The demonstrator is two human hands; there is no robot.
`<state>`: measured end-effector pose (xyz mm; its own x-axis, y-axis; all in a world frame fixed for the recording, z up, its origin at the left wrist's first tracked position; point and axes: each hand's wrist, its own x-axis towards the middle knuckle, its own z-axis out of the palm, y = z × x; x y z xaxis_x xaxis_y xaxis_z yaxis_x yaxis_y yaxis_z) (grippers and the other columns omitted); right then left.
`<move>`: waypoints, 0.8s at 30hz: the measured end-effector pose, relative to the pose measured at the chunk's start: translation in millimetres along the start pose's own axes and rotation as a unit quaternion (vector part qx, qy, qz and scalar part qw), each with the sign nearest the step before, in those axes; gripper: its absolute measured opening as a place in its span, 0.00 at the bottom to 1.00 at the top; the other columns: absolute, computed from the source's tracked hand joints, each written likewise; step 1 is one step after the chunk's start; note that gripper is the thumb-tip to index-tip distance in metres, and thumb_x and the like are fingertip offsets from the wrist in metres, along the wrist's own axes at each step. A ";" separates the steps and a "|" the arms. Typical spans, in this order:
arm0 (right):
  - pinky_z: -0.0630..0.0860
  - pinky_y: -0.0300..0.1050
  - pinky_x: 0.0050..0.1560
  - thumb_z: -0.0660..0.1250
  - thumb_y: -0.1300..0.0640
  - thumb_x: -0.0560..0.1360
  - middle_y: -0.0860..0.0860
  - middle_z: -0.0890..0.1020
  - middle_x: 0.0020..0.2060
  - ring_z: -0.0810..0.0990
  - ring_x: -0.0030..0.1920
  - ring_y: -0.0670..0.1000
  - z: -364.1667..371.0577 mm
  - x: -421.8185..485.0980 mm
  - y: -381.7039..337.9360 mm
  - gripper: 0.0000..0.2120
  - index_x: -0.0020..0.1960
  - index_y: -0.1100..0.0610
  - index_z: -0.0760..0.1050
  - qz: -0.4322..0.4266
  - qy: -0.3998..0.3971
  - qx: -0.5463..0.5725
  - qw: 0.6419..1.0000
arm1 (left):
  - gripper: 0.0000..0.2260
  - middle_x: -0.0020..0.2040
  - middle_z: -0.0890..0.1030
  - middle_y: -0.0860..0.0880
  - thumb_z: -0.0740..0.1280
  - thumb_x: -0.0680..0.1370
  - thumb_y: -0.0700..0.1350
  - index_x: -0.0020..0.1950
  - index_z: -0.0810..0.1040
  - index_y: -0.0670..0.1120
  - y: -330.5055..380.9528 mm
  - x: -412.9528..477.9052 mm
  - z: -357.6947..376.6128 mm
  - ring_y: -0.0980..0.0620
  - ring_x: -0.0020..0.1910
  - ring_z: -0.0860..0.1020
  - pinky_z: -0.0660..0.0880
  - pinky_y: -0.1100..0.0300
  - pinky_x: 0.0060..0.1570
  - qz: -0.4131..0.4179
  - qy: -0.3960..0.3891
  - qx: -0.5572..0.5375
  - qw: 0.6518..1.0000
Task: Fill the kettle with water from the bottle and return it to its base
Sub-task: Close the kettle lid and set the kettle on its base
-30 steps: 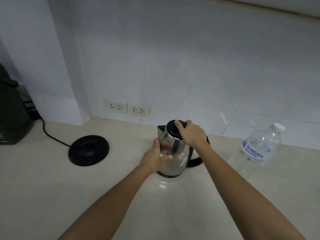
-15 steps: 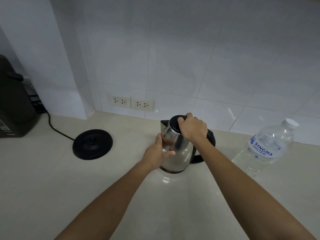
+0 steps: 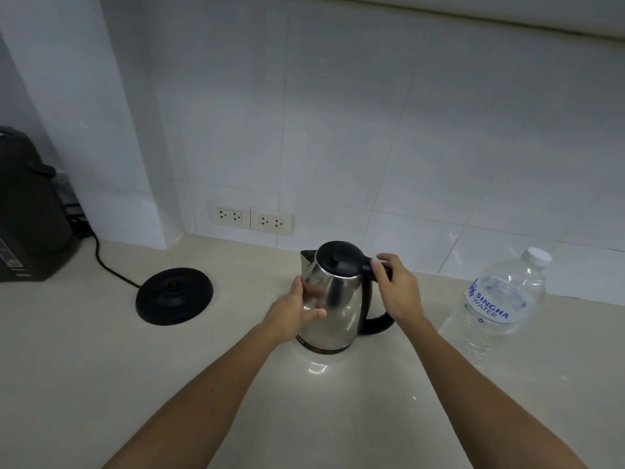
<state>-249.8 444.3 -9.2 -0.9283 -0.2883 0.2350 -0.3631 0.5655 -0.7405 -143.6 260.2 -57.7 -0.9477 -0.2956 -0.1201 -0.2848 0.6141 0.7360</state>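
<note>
A steel kettle (image 3: 338, 309) with a black lid (image 3: 336, 260) and black handle stands on the pale counter, lid down. My left hand (image 3: 296, 313) grips its left side. My right hand (image 3: 397, 287) holds the top of the handle just behind the lid, thumb on the black top. The round black base (image 3: 174, 296) lies on the counter to the left, apart from the kettle. A clear water bottle (image 3: 500, 299) with a white cap and a blue label stands to the right, capped.
A dark appliance (image 3: 27, 211) sits at the far left, with a black cord (image 3: 108, 265) running from there to the base. Two wall sockets (image 3: 252, 218) sit low on the tiled wall behind the kettle.
My right hand has moved off the lid to the top of the handle behind it, so the lid now shows. My left hand stays on the kettle's side.
</note>
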 end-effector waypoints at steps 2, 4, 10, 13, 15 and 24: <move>0.71 0.42 0.53 0.58 0.46 0.81 0.48 0.82 0.47 0.80 0.53 0.53 1.3 -13.9 22.3 0.14 0.57 0.53 0.76 0.062 -0.002 0.150 0.987 | 0.35 0.67 0.76 0.49 0.69 0.75 0.55 0.76 0.55 0.49 -0.8 -0.6 0.9 0.46 0.64 0.75 0.73 0.52 0.63 0.001 0.005 -0.002 1.000; 0.70 0.43 0.50 0.55 0.43 0.81 0.51 0.80 0.39 0.79 0.44 0.51 3.5 -17.3 29.6 0.18 0.49 0.52 0.79 0.116 0.004 0.236 0.965 | 0.36 0.67 0.76 0.48 0.70 0.75 0.55 0.77 0.55 0.48 -1.5 -1.8 0.1 0.46 0.64 0.75 0.73 0.54 0.63 0.002 0.010 -0.008 1.000; 0.66 0.45 0.41 0.59 0.36 0.76 0.52 0.70 0.27 0.68 0.32 0.52 5.4 -3.1 17.5 0.27 0.34 0.59 0.72 0.208 0.017 0.271 0.940 | 0.29 0.63 0.78 0.52 0.71 0.74 0.55 0.71 0.65 0.49 -3.3 -7.6 -3.9 0.51 0.64 0.75 0.72 0.58 0.61 0.018 0.037 -0.026 0.999; 0.66 0.44 0.39 0.61 0.34 0.74 0.53 0.70 0.27 0.68 0.30 0.52 11.7 2.4 0.8 0.29 0.32 0.60 0.68 0.219 0.037 0.276 0.935 | 0.25 0.62 0.79 0.54 0.71 0.74 0.56 0.66 0.69 0.49 -7.9 -9.6 -13.2 0.53 0.63 0.76 0.71 0.59 0.60 0.022 0.058 -0.045 0.997; 0.66 0.44 0.38 0.61 0.33 0.73 0.54 0.70 0.27 0.68 0.30 0.52 17.4 7.2 -16.4 0.30 0.31 0.60 0.67 0.212 0.032 0.269 0.939 | 0.23 0.61 0.78 0.56 0.71 0.74 0.55 0.66 0.70 0.50 -13.6 -12.1 -23.8 0.54 0.64 0.76 0.71 0.60 0.61 0.024 0.069 -0.068 0.995; 0.66 0.44 0.38 0.63 0.33 0.72 0.53 0.70 0.25 0.68 0.29 0.51 90.1 20.6 -106.2 0.29 0.30 0.58 0.67 0.196 0.037 0.335 0.921 | 0.22 0.58 0.80 0.58 0.71 0.74 0.56 0.64 0.70 0.51 -60.7 -17.2 -134.9 0.58 0.58 0.77 0.74 0.57 0.60 0.052 0.116 -0.047 0.991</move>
<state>-223.2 308.6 17.6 -0.9894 -0.0958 -0.1096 0.1097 0.0035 -0.9940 -90.6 129.4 -10.5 -0.9095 -0.4018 0.1072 -0.1634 0.5823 0.7964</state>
